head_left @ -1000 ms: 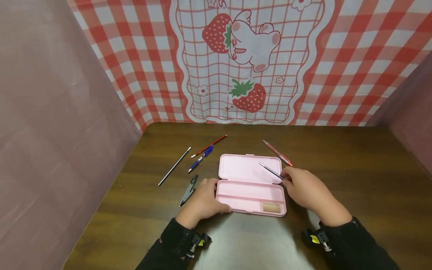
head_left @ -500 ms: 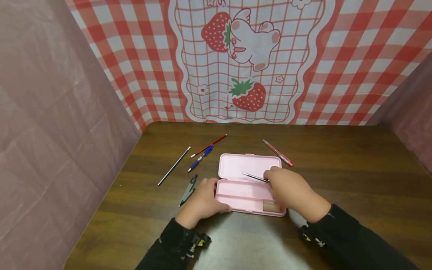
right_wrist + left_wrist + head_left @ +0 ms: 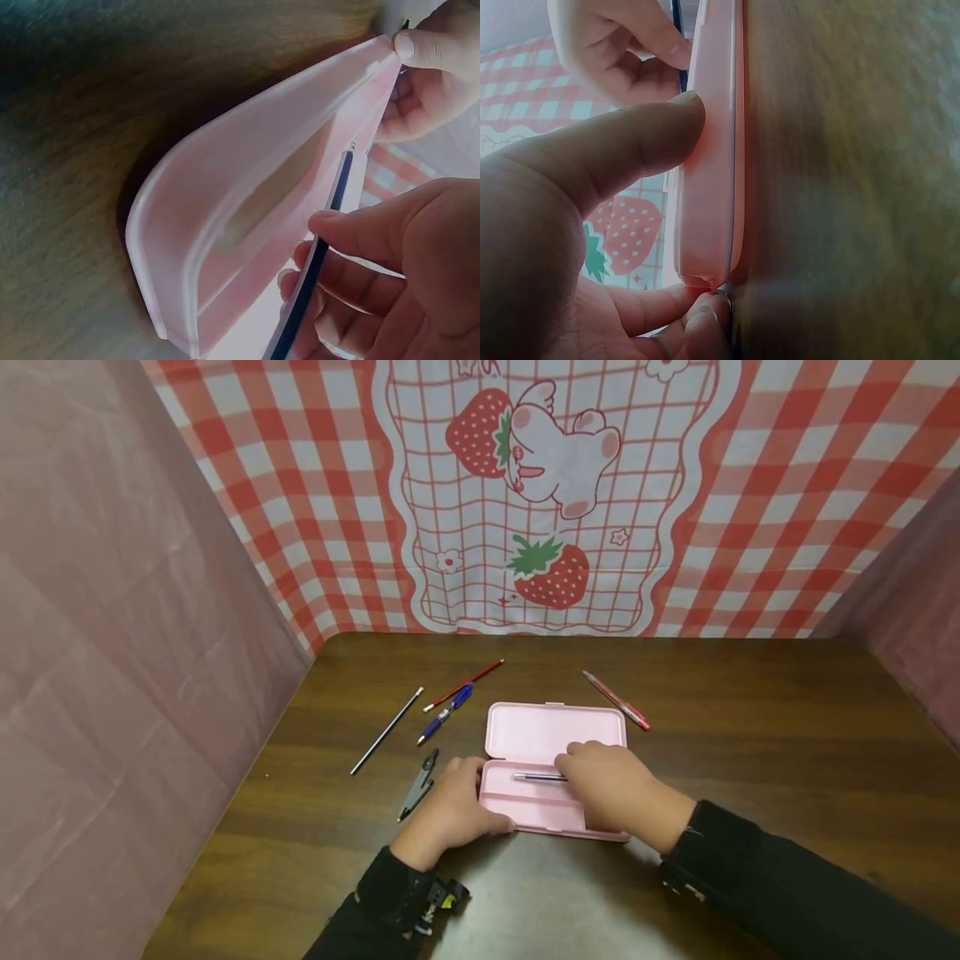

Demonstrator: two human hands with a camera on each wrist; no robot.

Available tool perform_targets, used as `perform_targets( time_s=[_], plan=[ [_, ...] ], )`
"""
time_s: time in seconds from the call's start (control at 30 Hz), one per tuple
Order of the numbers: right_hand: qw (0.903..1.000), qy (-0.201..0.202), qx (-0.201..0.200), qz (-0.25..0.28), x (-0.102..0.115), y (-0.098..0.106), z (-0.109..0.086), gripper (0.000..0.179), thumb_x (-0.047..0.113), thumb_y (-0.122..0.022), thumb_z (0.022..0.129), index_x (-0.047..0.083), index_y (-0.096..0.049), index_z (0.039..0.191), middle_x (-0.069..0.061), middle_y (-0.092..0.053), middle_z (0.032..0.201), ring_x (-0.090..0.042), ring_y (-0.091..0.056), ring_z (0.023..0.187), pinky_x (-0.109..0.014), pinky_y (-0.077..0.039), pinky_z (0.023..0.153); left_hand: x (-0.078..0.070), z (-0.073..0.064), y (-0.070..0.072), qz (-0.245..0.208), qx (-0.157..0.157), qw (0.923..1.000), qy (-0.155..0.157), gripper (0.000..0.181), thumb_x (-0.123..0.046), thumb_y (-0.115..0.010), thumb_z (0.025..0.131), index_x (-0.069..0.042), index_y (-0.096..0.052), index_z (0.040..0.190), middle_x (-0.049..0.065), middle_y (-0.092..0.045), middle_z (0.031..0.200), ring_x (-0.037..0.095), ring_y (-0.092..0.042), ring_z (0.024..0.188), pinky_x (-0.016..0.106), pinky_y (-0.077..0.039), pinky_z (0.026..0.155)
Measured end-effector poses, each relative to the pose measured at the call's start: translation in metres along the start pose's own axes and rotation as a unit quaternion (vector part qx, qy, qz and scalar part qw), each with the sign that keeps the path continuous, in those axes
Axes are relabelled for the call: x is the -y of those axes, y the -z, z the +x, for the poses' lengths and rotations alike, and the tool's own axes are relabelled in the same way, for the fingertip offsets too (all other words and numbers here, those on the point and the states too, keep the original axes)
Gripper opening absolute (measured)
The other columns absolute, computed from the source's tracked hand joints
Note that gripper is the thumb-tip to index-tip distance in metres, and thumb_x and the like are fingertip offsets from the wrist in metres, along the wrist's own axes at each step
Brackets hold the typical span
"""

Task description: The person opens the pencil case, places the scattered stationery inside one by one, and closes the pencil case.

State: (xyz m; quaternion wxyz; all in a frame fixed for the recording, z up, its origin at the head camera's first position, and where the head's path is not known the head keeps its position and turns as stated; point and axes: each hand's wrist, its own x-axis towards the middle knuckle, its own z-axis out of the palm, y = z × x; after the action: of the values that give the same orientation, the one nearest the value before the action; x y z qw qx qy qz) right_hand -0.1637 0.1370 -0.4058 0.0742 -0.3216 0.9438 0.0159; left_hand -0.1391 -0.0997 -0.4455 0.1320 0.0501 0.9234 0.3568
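"Pink plastic first: where does the pencil case (image 3: 540,812) sit in the head view?"

"Just below the middle of the frame, lid folded back, on the brown table (image 3: 750,735). The left hand (image 3: 459,806) grips its left end, thumb at the front edge."

"And the right hand (image 3: 618,789)?"

"Over the case's right half, fingers closed on a slim dark writing tool (image 3: 540,777) that lies lengthwise over the rear compartment. Whether it touches the bottom, I can't tell."

"What else?"

"Left of centre, a compass (image 3: 417,789) near the left hand, then a striped pencil (image 3: 386,732), a blue pen (image 3: 445,715) and a red pencil (image 3: 483,672). Off the lid's upper right, a red pen (image 3: 617,700)."

"Left wrist view?"

"The case's side runs down the middle, the left thumb against it, fingers bent round its corner at the bottom. The right hand shows upper left."

"Right wrist view?"

"At lower right, thumb and fingertips pinch the writing tool, which slants up from the bottom edge. A tan block (image 3: 277,187) sits in a compartment near the centre; at upper right, the left hand holds the far end."
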Motion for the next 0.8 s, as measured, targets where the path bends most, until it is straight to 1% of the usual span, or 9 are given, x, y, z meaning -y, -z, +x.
perform_targets(
  time_s=[0.13,0.27,0.37,0.47,0.63,0.7,0.8],
  plan=[
    [0.9998,-0.001,0.006,0.016,-0.0001,-0.0004,0.0008,0.038,0.013,-0.090,0.071,0.007,-0.070,0.103,-0.003,-0.059,0.086,-0.023,-0.059,0.078,-0.046,-0.054,0.074,-0.0007,-0.0004,0.0002,0.000,0.001,1.0000,0.002,0.089,-0.038,-0.096,0.068,-0.004,-0.053,0.139,0.008,-0.052,0.115,0.024,-0.053,0.097,0.047,-0.048,0.088],
    [0.9996,0.007,0.004,0.026,-0.0009,-0.0014,0.0013,0.030,0.009,-0.087,0.074,0.009,-0.070,0.098,-0.001,-0.058,0.082,-0.021,-0.056,0.074,-0.044,-0.053,0.072,-0.0008,-0.0007,0.0000,-0.002,0.002,1.0000,0.004,0.090,-0.038,-0.096,0.068,-0.004,-0.053,0.139,0.009,-0.052,0.115,0.024,-0.053,0.098,0.047,-0.048,0.088],
    [0.9991,0.016,-0.001,0.040,-0.0013,-0.0037,0.0021,0.019,0.004,-0.081,0.080,0.011,-0.068,0.093,0.000,-0.056,0.079,-0.019,-0.053,0.071,-0.042,-0.051,0.069,-0.0007,-0.0009,-0.0001,-0.004,0.001,1.0000,0.003,0.090,-0.038,-0.096,0.067,-0.003,-0.053,0.138,0.009,-0.052,0.115,0.024,-0.052,0.098,0.047,-0.048,0.089],
    [0.9981,0.021,-0.007,0.057,-0.0016,-0.0059,0.0029,0.015,0.002,-0.075,0.086,0.013,-0.066,0.088,0.003,-0.053,0.077,-0.017,-0.050,0.069,-0.039,-0.048,0.067,-0.0009,-0.0010,0.0001,-0.006,0.002,1.0000,0.001,0.090,-0.038,-0.097,0.067,-0.003,-0.053,0.138,0.009,-0.051,0.114,0.024,-0.052,0.097,0.047,-0.048,0.088],
    [0.9949,0.028,-0.013,0.096,-0.0004,-0.0080,0.0031,0.018,-0.001,-0.068,0.091,0.015,-0.064,0.083,0.005,-0.050,0.073,-0.017,-0.047,0.067,-0.037,-0.045,0.065,-0.0006,-0.0010,-0.0003,-0.011,0.000,0.9999,-0.003,0.090,-0.038,-0.097,0.066,-0.003,-0.054,0.137,0.009,-0.051,0.114,0.024,-0.052,0.097,0.047,-0.048,0.087],
    [0.9938,0.032,-0.018,0.105,0.0006,-0.0083,0.0033,0.020,-0.002,-0.067,0.091,0.015,-0.063,0.081,0.006,-0.050,0.072,-0.017,-0.046,0.066,-0.036,-0.044,0.065,-0.0001,-0.0007,-0.0005,-0.012,-0.001,0.9999,-0.005,0.090,-0.037,-0.097,0.066,-0.003,-0.054,0.138,0.008,-0.052,0.114,0.024,-0.052,0.097,0.047,-0.048,0.088],
    [0.9936,0.038,-0.029,0.102,0.0026,-0.0080,0.0041,0.024,-0.004,-0.066,0.090,0.016,-0.061,0.078,0.006,-0.049,0.070,-0.016,-0.045,0.066,-0.036,-0.043,0.063,-0.0002,-0.0008,-0.0001,-0.010,-0.001,0.9999,-0.006,0.089,-0.037,-0.097,0.067,-0.003,-0.054,0.138,0.008,-0.052,0.114,0.024,-0.052,0.097,0.046,-0.048,0.087]
  ],
)
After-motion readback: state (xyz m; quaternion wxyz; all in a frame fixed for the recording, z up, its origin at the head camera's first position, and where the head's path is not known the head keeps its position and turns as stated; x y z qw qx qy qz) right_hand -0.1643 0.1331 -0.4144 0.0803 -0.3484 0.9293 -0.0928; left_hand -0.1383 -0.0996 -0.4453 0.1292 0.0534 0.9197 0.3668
